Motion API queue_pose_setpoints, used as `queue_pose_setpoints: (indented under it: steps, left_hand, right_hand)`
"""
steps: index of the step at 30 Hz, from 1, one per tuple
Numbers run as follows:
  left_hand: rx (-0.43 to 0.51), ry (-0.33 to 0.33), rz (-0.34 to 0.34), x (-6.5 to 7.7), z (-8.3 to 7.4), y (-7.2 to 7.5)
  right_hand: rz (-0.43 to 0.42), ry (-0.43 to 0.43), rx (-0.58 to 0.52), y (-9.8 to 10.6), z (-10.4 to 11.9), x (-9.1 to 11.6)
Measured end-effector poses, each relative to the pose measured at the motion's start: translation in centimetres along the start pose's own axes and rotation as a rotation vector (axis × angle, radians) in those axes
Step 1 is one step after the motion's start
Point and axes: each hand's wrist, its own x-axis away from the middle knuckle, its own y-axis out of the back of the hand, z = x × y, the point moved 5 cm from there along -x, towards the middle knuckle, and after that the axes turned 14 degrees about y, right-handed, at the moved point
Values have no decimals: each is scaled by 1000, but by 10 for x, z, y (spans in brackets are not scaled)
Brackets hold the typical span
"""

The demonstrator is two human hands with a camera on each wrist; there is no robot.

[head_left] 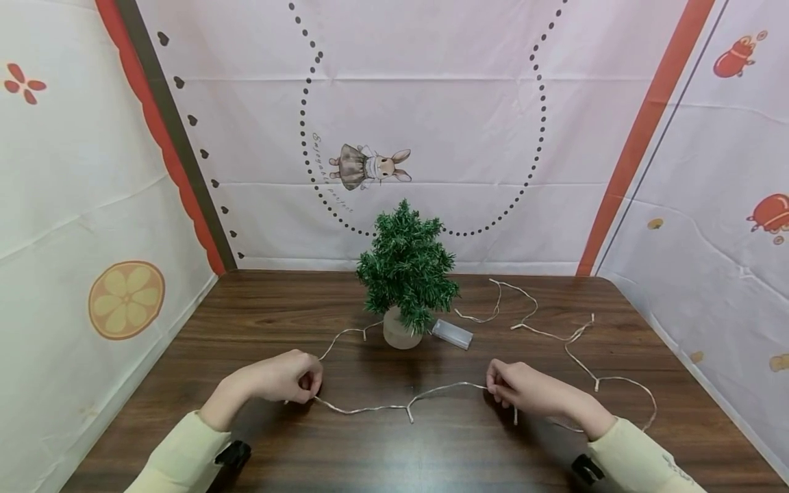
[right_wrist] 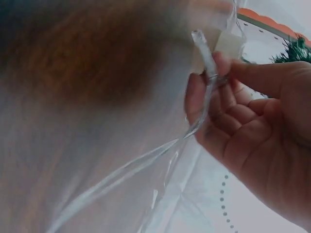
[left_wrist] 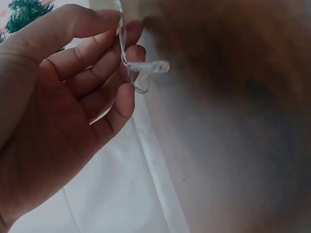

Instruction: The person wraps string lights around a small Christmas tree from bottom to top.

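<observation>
A clear-wired string of lights (head_left: 409, 413) dips in a shallow curve between my two hands in the head view. At the left, my left hand (head_left: 280, 376) pinches the wire between thumb and fingers, low over the table. A small clear bulb (left_wrist: 150, 67) sticks out sideways just past those fingertips in the left wrist view. My right hand (head_left: 530, 390) pinches the string farther right, and another bulb (right_wrist: 204, 51) points up beside its thumb tip. Behind the string stands a small green artificial tree (head_left: 407, 263) on a pale round base (head_left: 401, 330).
A translucent battery box (head_left: 453, 334) lies right of the tree's base. More of the string loops loosely over the right side of the brown wooden table (head_left: 246, 305). Printed cloth (head_left: 431, 130) hangs behind the table and along both sides.
</observation>
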Motion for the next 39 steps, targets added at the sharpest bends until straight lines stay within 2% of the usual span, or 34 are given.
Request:
queue_pose_setpoints:
  steps: [3, 7, 10, 15, 22, 24, 27, 30, 34, 39]
  left_hand:
    - [37, -8, -19, 2, 0, 6]
    - [50, -54, -106, 4, -2, 18]
    - [60, -90, -172, 5, -5, 28]
    - [81, -116, -229, 7, -7, 42]
    - [136, -182, -331, 4, -11, 60]
    - [159, -201, -354, 3, -12, 65]
    - [205, -204, -368, 1, -13, 72]
    - [235, -173, -377, 0, -13, 78]
    - [298, -164, -377, -3, -16, 88]
    - [425, -229, -349, -8, -14, 100]
  right_hand:
    - [-24, 25, -37, 7, 2, 2]
    - [-55, 45, -70, 19, 4, 5]
    - [-83, 29, -72, 31, 5, 9]
    - [-128, -8, -60, 51, 5, 21]
    - [-162, 12, -184, 78, 6, 35]
    - [-166, 24, -185, 85, 8, 38]
    - [-181, 19, -200, 95, 12, 41]
    - [-205, 20, -227, 103, 17, 44]
    - [-222, 91, -242, 114, 23, 46]
    - [-240, 151, -222, 126, 27, 49]
